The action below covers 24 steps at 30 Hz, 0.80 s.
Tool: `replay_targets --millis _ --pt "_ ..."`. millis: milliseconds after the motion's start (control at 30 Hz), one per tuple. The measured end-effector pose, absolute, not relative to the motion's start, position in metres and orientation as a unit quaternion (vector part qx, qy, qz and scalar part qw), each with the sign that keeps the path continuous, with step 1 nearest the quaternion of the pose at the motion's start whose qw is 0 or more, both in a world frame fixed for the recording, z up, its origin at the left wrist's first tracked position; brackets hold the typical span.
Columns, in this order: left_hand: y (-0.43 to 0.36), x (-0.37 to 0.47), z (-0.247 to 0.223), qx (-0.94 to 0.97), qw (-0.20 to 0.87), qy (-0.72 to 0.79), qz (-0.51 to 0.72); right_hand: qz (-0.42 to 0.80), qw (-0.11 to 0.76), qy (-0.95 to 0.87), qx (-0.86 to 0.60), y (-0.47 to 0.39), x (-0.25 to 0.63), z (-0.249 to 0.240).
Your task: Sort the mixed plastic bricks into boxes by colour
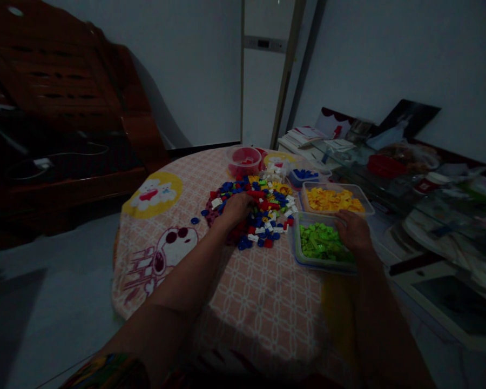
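My left hand (238, 209) reaches into a pile of mixed building bricks (263, 221) in red, blue, white and yellow; its fingertips are hidden among them. At the right, my right hand (353, 229) is over the edge between a clear tub of green bricks (322, 243) and a tub of yellow bricks (334, 200). Its fingers are dim and small, and whether they hold a brick cannot be made out. Behind the pile stand a round pink tub (244, 160) with red pieces and a tub of blue bricks (304, 175). White bricks (273, 172) lie between these two.
The round table has a patterned pink cloth (263, 297). A wooden bench (65, 108) stands at the left. Along the right, a glass-topped stand (413, 197) is cluttered with papers, bags and a cup. A tall white cabinet unit (263, 81) rises behind the table.
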State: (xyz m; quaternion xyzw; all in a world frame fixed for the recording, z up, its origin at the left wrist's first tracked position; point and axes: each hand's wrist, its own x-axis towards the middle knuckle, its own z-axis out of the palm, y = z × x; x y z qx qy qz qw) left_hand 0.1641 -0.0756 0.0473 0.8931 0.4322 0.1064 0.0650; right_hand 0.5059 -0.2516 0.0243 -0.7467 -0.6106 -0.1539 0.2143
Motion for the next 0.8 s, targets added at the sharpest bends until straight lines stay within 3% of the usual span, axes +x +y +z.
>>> replay_targets --millis 400,567,800 --pt "-0.076 0.161 0.058 0.887 0.094 0.443 0.088 -0.156 0.213 -0.62 -0.739 -0.25 0.508 0.023" --pt "-0.075 0.161 0.057 0.882 0.113 0.435 0.145 -0.163 0.217 -0.624 -0.733 -0.251 0.509 0.022" --pt "-0.098 0.184 0.071 0.867 0.219 0.347 0.281 -0.158 0.222 -0.622 -0.734 -0.251 0.511 0.02"
